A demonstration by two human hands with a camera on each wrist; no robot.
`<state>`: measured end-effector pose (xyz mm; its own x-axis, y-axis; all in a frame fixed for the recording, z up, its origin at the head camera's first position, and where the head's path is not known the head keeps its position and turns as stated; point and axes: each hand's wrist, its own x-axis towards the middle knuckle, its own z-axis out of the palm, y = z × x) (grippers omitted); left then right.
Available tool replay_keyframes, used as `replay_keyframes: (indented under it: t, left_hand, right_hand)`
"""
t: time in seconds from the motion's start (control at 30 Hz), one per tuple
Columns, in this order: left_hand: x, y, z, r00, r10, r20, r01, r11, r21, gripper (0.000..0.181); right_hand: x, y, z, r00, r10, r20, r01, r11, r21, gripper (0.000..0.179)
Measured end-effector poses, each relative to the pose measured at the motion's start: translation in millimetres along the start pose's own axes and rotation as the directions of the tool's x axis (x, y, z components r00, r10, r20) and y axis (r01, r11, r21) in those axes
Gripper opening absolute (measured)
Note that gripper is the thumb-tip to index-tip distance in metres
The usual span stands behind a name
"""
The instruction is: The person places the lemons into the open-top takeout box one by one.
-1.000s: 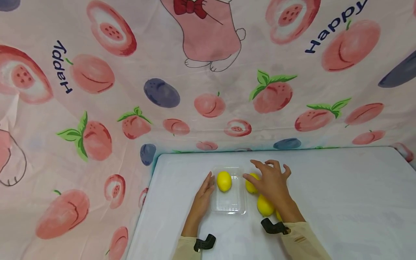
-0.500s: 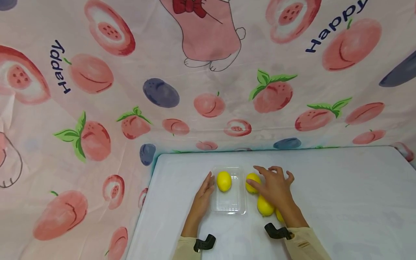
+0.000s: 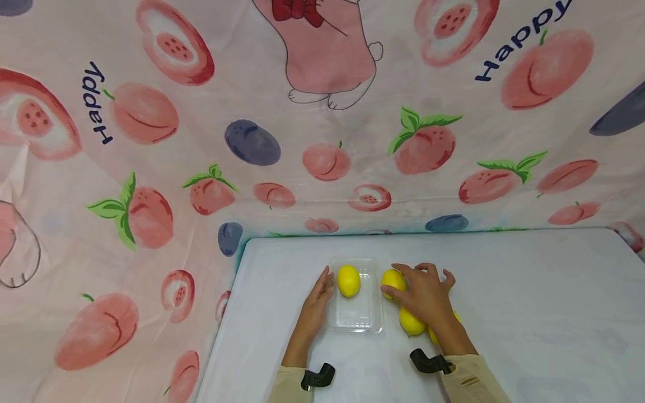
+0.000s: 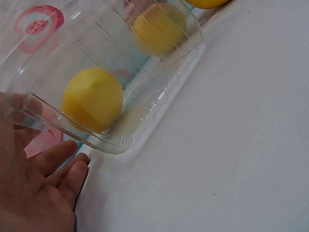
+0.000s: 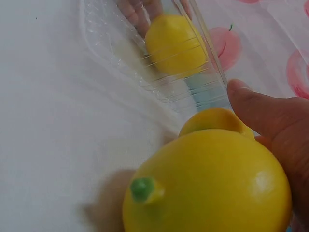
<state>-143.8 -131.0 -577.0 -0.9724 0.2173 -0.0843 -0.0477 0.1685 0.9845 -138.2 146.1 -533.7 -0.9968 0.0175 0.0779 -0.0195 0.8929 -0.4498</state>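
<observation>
A clear plastic container (image 3: 355, 322) stands on the white table, with one lemon (image 3: 348, 281) in its far part. My left hand (image 3: 314, 308) lies along the container's left side, fingers extended; the left wrist view shows that hand (image 4: 43, 183) beside the wall. To the container's right, my right hand (image 3: 425, 291) is at a second lemon (image 3: 393, 281), thumb and index finger spread about it. In the right wrist view the thumb (image 5: 260, 108) is straight beside that lemon (image 5: 207, 121). Whether it presses on the fruit is unclear.
Another lemon (image 3: 412, 321) lies nearer me under the right hand, its green stem tip (image 5: 143, 189) showing in the right wrist view. More yellow fruit (image 3: 433, 336) is partly hidden by the right wrist. A fruit-print cloth (image 3: 322, 129) hangs behind the table (image 3: 544, 313).
My right hand has come down and toward me, its thumb and index finger now about the second lemon. The left hand, container and lemons look unmoved.
</observation>
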Motion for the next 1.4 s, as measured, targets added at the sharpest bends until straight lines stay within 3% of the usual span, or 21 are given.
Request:
replay_keyframes:
  t: [1.0, 1.4]
  left_hand:
    - [-0.5, -1.9, -0.4, 1.0, 0.006, -0.011, -0.006, 1.0, 0.024, 0.054]
    - [1.7, 0.6, 1.4, 1.0, -0.002, -0.023, 0.002, 1.0, 0.028, 0.055]
  right_hand:
    - [6.8, -5.7, 1.8, 0.995, 0.046, 0.083, -0.047, 0.999, 0.01, 0.061]
    - [11.3, 0.4, -1.0, 0.999, 0.033, 0.001, -0.033, 0.999, 0.028, 0.061]
